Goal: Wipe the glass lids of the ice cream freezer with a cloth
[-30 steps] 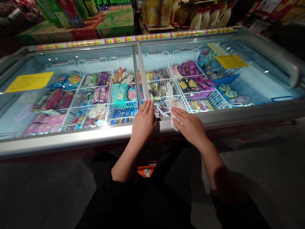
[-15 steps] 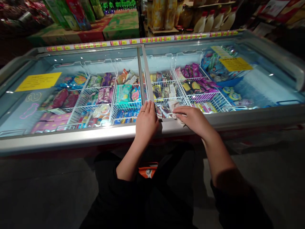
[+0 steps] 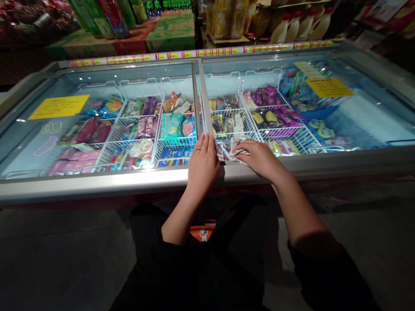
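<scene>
A chest freezer (image 3: 155, 176) with sliding glass lids stretches across the view. My left hand (image 3: 204, 162) lies flat on the near end of the middle lid frame (image 3: 203, 95), fingers stretched forward and a ring on one of them. To its right, my right hand (image 3: 259, 157) is closed on a pale crumpled cloth (image 3: 239, 151). The cloth rests against the right glass lid, close to the front rim. Below the glass, wire baskets (image 3: 253, 125) hold colourful packs of frozen treats.
Yellow notices (image 3: 58, 106) lie on the glass at both sides. Price labels (image 3: 220, 52) line the freezer's back edge. Behind it stand cartons (image 3: 171, 32), jars (image 3: 228, 19) and white jugs with red caps (image 3: 293, 28). An orange object (image 3: 202, 232) shows between my legs.
My right hand has drawn the cloth slightly left along the glass, closer to my left hand. The left hand stays on the lid frame. The whole view has shifted a little.
</scene>
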{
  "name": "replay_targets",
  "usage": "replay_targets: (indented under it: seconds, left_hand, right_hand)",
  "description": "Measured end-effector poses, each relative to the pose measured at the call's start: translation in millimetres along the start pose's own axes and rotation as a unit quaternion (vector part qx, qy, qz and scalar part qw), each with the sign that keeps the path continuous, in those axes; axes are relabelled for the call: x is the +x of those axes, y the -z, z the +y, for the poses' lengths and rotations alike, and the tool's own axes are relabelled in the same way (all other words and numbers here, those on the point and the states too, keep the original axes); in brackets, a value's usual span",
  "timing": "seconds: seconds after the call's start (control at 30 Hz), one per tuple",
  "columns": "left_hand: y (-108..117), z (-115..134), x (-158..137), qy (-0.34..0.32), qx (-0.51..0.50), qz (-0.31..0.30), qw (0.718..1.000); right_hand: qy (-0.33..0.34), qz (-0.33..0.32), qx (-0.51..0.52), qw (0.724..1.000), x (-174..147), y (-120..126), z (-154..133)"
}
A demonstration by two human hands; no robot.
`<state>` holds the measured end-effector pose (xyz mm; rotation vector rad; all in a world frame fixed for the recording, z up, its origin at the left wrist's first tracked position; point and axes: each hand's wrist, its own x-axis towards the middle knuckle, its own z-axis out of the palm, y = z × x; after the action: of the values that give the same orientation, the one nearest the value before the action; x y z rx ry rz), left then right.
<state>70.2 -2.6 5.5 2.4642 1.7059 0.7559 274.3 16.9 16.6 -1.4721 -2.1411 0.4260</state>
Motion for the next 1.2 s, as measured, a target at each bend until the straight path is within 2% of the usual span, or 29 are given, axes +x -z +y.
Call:
replay_targets:
  seconds: [0.1,0.23,0.33,0.43,0.57,0.7,0.83,0.97,1.07,1.13,1.2]
  left_hand:
    - [-1,0,0,-0.011,-0.001,0.004,1.0]
    - [-2,-2,1,-0.009,-0.003,0.009,1.0]
    - [-3,-3,1,0.0,-0.006,0.01,1.0]
    - [-3,-3,0,0.001,-0.019,0.019,1.0]
    - [-3,-1,1,-0.004,-0.023,0.022,0.999]
    - [-1,-1,0,0.003,-0.02,0.022,1.0]
    - [-2,-3,0,-0.002,-0.026,0.024,0.999]
    - [-3,-4,-1,-0.007,-0.017,0.03,0.999]
    - [-3,-2,-1,-0.015,-0.011,0.034,0.999]
    - [-3,-2,-1,-0.017,-0.009,0.035,0.999]
    - [-3,-2,-1,-0.017,-0.005,0.032,0.999]
  right_hand:
    - [-0.024,0.03,-0.038,0.999,19,0,5]
    - [0.007,0.022,-0.04,0.999,38,-19,-15]
    - [0.041,-0.017,-0.047,0.998,28,-20,-23]
    - [0.034,-0.042,-0.049,0.997,13,-8,-10]
    - [-0.023,0.017,-0.054,0.998,18,-3,11]
    - [-0.001,0.072,-0.064,0.995,35,-21,2]
    - [0.052,0.019,-0.035,0.998,22,-22,-13]
    - [0.066,-0.011,-0.064,0.996,6,-3,-1]
    - [0.041,0.028,-0.1,0.994,23,0,13]
    - [0.025,0.058,-0.095,0.993,47,-9,16]
    - [0.025,0.056,-0.075,0.995,71,-21,10]
